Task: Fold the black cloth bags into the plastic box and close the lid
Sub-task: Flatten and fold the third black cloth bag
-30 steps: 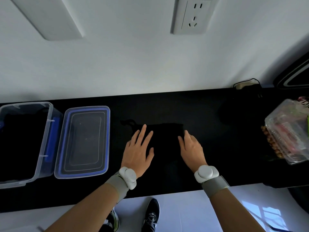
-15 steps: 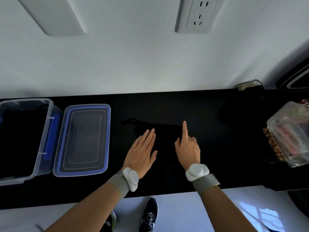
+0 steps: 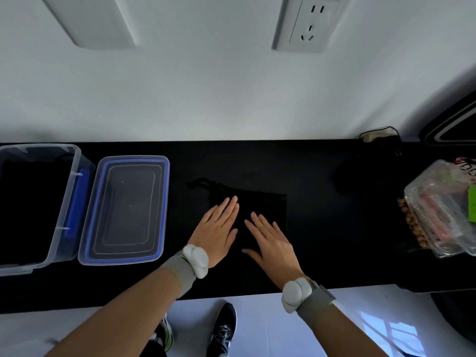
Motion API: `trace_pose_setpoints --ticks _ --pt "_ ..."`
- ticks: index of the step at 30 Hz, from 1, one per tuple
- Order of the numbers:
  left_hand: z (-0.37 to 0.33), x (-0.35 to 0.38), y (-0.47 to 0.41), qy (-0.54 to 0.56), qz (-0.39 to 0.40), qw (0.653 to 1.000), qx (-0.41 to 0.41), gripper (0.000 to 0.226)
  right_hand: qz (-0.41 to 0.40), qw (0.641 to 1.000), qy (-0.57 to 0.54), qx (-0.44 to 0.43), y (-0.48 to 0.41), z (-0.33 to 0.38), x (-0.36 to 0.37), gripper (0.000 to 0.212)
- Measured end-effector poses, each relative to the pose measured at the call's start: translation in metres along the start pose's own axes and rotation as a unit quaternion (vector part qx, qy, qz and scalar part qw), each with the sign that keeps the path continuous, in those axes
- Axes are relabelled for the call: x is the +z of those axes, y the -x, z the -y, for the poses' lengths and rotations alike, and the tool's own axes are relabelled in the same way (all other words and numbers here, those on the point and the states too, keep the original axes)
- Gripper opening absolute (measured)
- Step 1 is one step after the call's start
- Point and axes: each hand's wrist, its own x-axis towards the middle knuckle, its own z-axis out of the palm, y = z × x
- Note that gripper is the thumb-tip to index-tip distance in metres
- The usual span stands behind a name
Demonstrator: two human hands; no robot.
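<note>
A black cloth bag (image 3: 260, 204) lies flat on the black table (image 3: 309, 176), hard to tell from it; its drawstring curls out at the upper left. My left hand (image 3: 216, 230) rests flat on the bag's left part, fingers straight and together. Beside it my right hand (image 3: 273, 240) lies flat on the bag with fingers spread. The clear plastic box (image 3: 74, 161) stands at the far left with dark cloth inside. Its blue-rimmed lid (image 3: 126, 210) lies next to the box on the table.
A clear plastic package of snacks (image 3: 438, 210) sits at the right end of the table. A dark pouch and cable (image 3: 381, 140) lie at the back right by the wall. The table's front edge runs just below my wrists, with my shoes on the floor.
My right hand went from pointing one finger at the bag's far edge to lying flat with spread fingers, drawn back toward me. My left hand stayed flat on the bag.
</note>
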Motion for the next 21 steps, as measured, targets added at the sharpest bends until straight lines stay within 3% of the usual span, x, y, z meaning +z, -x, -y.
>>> trace_pose_setpoints --ticks 4,7,11,16,19,21 --pt "0.009 -0.021 0.002 0.126 -0.005 0.992 0.013 0.065 0.016 0.999 0.049 0.015 -0.02 0.014 -0.016 0.065" --pt "0.016 -0.039 0.007 0.176 -0.03 0.984 0.002 0.064 0.066 0.995 0.072 0.007 -0.029 0.027 -0.038 0.048" --pt "0.021 -0.067 0.015 0.246 -0.111 0.962 -0.042 0.052 0.092 0.981 -0.076 0.153 -0.039 0.034 -0.077 0.037" --pt "0.023 -0.122 0.023 0.33 -0.207 0.915 -0.102 0.05 0.083 0.904 -0.343 0.24 -0.044 0.049 -0.131 0.025" --pt "0.022 -0.153 0.03 0.391 -0.218 0.882 -0.147 0.045 0.059 0.821 -0.499 0.271 -0.049 0.063 -0.171 0.026" --pt "0.027 -0.173 0.036 0.389 -0.213 0.878 -0.177 0.048 0.041 0.781 -0.559 0.275 -0.052 0.076 -0.199 0.025"
